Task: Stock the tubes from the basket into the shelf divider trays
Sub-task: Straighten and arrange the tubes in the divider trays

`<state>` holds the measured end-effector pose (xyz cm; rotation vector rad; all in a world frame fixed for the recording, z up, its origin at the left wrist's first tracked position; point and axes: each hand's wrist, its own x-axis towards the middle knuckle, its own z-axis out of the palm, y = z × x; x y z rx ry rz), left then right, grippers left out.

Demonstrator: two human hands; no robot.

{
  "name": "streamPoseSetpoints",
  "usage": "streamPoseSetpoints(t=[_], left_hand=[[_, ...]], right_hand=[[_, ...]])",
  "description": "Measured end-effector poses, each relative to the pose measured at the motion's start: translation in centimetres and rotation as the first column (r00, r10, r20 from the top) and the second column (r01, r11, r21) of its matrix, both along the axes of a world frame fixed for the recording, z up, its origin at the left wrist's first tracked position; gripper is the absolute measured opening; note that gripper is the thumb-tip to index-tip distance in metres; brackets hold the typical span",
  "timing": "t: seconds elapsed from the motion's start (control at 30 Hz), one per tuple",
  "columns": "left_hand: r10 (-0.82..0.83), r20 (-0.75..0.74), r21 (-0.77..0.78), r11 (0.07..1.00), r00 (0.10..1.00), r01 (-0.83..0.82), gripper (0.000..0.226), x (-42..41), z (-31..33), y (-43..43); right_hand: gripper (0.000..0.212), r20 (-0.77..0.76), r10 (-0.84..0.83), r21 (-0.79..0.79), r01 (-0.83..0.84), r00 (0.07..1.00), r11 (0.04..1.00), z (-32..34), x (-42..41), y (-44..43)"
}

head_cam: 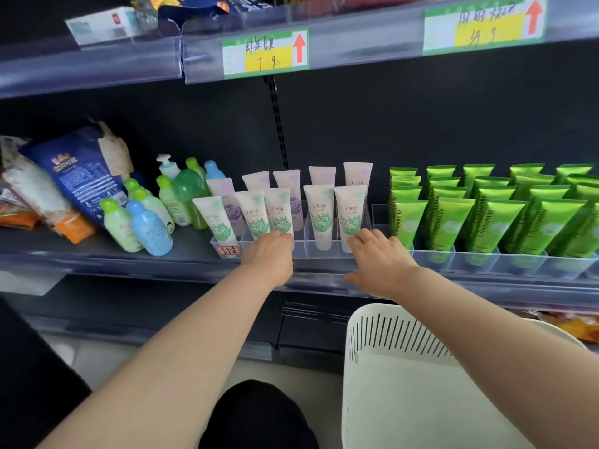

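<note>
On the dark shelf [184, 252], we are squaring the tubes [319, 215] standing in the divider tray [324, 256], right hand [381, 260] open at its front, left hand [269, 254] grip hidden; pressing gently should keep them upright.

1. The left hand [268, 256] showed only its back. Its fingertips were hidden against the feet of two white tubes [319, 209], so no grip could be told.
2. The right hand [381, 260] covered the foot of the rightmost front tube and part of the divider tray [324, 251].
3. The green tubes [492, 222] ran off the right edge.
4. The basket [389, 322] was cut off at the bottom edge, and the right forearm hid part of its rim.
5. Handwriting on the price tags [265, 53] was unreadable, and the tubes' small print was too fine to read.
</note>
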<state>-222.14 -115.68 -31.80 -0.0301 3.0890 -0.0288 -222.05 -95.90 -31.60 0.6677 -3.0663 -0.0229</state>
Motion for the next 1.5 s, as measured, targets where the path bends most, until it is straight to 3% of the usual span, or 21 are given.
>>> streamPoseSetpoints(t=[0.57, 0.83, 1.03, 1.2, 1.5], left_hand=[[0.028, 0.023, 0.020, 0.999, 0.999, -0.028, 0.036, 1.2, 1.5, 0.2], [-0.015, -0.251, 0.141, 0.989, 0.968, 0.052, 0.020, 0.0, 6.0, 1.8], [-0.025, -0.413, 0.198, 0.973, 0.910, 0.116, 0.025, -2.9, 9.2, 3.0], [-0.017, -0.344, 0.190, 0.978, 0.939, 0.087, 0.035, -6.3, 9.7, 3.3], [-0.146, -0.160, 0.079, 0.984, 0.976, 0.160, 0.027, -10.7, 9.9, 4.4]], right_hand=[[0.052, -0.007, 0.046, 0.025, -0.046, 0.999, 0.999, 1.1, 1.2, 0.0], [0.039, -0.154, 0.049, -0.049, -0.057, 0.987, 0.997, 5.3, 0.1, 1.1], [0.026, -0.293, 0.008, -0.091, -0.037, 0.956, 0.995, 8.7, -3.1, 1.8], [0.029, -0.307, -0.005, -0.125, -0.035, 0.952, 0.991, 9.6, -6.4, 2.0], [0.028, -0.168, -0.058, 0.039, 0.066, 0.984, 0.997, 9.6, -10.8, 2.0]])
